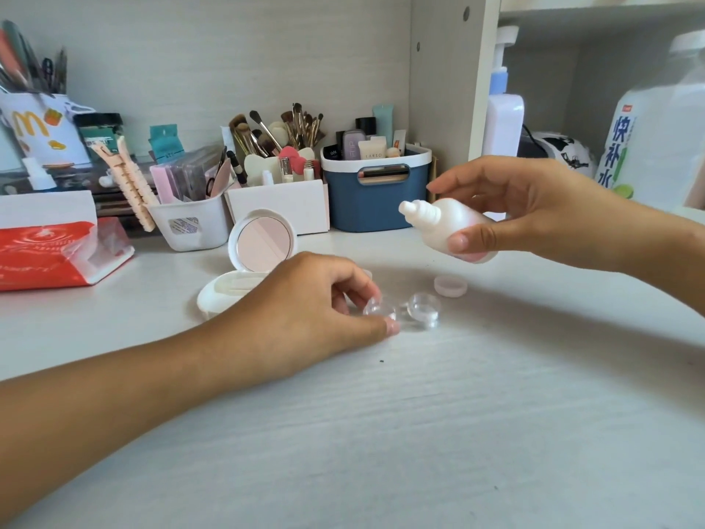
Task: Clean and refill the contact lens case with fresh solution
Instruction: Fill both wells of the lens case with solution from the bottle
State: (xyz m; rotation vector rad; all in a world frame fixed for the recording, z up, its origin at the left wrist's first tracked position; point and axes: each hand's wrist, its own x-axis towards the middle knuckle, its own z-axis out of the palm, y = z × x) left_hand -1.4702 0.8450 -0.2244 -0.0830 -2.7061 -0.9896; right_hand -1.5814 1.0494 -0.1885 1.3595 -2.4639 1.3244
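**Solution bottle poised over open lens case**

On a white desk point(457, 414), the left hand point(305, 311) pinches one well of the clear contact lens case point(400, 311) between thumb and fingers. The right hand point(534, 211) grips a white solution bottle point(438, 223) above it, uncapped nozzle tilted leftward. A pink cap point(450, 286) lies just behind the case.

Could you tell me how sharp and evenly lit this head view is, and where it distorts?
Head view: soft, even light; faint shadows under the left hand and bottle; the clear case stays legible; the jug at the right edge is blurred and stretched.
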